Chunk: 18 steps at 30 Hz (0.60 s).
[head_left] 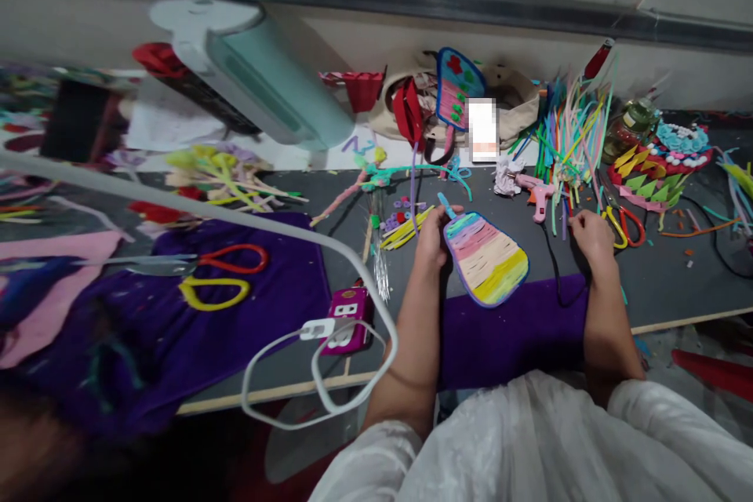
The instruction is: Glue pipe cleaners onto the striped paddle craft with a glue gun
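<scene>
In my left hand is a small paddle-shaped fan, held by the edge near its short blue handle. Bands of blue, pink, cream and yellow fuzzy stems cover it, with a purple-blue rim. My right hand rests low over the dark table, fingers pinched together; whatever lies between them is too small to make out. Just left of it is a pink glue gun with a black cord. Red and yellow scissors lie to its right. Behind stands a bundle of colourful pipe cleaners.
Purple cloth covers the table's front edge between my arms. A white cable arches across the left, near a magenta power strip. More scissors lie left. A pale green device and canvas bag stand behind.
</scene>
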Each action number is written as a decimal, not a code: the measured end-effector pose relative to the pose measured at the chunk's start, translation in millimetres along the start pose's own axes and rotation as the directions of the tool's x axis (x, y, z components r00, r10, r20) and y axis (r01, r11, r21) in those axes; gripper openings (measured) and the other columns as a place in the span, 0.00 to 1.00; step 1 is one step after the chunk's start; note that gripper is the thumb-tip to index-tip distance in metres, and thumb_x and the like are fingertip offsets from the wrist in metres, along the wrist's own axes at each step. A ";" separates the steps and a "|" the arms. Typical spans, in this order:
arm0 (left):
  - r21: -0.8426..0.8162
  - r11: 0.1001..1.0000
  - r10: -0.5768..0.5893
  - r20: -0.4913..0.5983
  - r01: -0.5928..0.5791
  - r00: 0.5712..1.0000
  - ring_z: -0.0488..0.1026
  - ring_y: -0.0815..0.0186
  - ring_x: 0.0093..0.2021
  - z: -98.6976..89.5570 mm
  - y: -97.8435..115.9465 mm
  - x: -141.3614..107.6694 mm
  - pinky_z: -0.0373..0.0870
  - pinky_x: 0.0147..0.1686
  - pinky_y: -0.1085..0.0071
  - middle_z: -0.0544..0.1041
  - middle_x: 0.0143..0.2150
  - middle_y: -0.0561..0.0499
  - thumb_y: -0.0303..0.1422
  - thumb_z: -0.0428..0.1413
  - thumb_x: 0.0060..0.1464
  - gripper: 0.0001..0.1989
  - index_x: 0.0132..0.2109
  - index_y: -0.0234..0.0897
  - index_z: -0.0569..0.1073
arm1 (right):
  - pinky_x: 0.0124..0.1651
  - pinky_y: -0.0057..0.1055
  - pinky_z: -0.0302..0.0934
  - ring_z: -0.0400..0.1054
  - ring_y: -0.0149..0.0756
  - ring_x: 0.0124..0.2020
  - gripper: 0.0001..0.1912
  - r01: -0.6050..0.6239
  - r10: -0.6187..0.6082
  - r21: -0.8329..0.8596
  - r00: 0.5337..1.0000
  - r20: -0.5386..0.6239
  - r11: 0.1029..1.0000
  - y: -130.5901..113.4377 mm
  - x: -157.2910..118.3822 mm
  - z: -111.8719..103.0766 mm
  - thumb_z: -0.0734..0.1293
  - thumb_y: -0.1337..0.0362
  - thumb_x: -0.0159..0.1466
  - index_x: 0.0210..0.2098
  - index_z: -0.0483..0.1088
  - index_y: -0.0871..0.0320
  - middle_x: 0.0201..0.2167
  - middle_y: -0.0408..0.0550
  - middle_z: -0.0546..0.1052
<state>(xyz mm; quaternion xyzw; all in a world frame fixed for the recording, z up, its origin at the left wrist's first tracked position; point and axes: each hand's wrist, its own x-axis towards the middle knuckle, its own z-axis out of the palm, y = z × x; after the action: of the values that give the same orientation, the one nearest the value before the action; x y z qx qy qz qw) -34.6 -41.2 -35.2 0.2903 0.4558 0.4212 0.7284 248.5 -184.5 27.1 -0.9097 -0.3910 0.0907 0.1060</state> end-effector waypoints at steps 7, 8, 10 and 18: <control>0.021 0.999 0.047 0.004 -0.047 0.999 0.76 0.64 0.34 -2.3 0.1 1.2 0.70 0.34 0.71 0.78 0.30 0.52 0.42 0.67 0.39 0.15 0.34 0.37 0.80 | 0.39 0.35 0.58 0.76 0.47 0.42 0.14 -0.018 0.017 -0.046 0.999 -0.029 0.999 8.6 -1.6 2.7 0.63 0.60 0.72 0.41 0.80 0.57 0.40 0.59 0.83; 0.027 0.998 0.060 0.001 -0.060 0.998 0.75 0.65 0.34 -2.0 0.2 1.5 0.69 0.34 0.72 0.79 0.31 0.53 0.40 0.67 0.39 0.14 0.34 0.37 0.80 | 0.39 0.34 0.58 0.76 0.47 0.42 0.14 -0.014 0.013 -0.043 0.999 -0.031 0.999 8.6 -1.8 2.3 0.63 0.60 0.72 0.41 0.80 0.57 0.39 0.59 0.83; 0.034 0.996 0.078 -0.002 -0.078 0.997 0.75 0.66 0.34 -0.9 0.2 1.8 0.69 0.35 0.73 0.79 0.31 0.54 0.38 0.67 0.38 0.13 0.33 0.38 0.81 | 0.38 0.34 0.58 0.76 0.47 0.40 0.13 0.008 -0.009 -0.026 1.000 -0.027 1.000 5.6 -2.2 0.6 0.64 0.59 0.71 0.39 0.80 0.57 0.38 0.58 0.83; 0.015 0.996 0.087 0.002 -0.087 0.996 0.76 0.66 0.35 1.5 -1.3 0.8 0.70 0.38 0.72 0.81 0.34 0.52 0.38 0.67 0.39 0.13 0.33 0.37 0.81 | 0.41 0.32 0.59 0.73 0.40 0.37 0.10 0.418 -0.431 0.282 0.902 -0.019 0.863 -73.2 14.4 -7.7 0.64 0.61 0.70 0.40 0.77 0.56 0.34 0.48 0.81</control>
<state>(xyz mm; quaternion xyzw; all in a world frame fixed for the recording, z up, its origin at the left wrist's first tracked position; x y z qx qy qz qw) -32.6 -41.2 -35.9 0.3154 0.4455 0.4489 0.7075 209.4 -125.8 52.7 -0.7749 -0.5670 0.1396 0.2421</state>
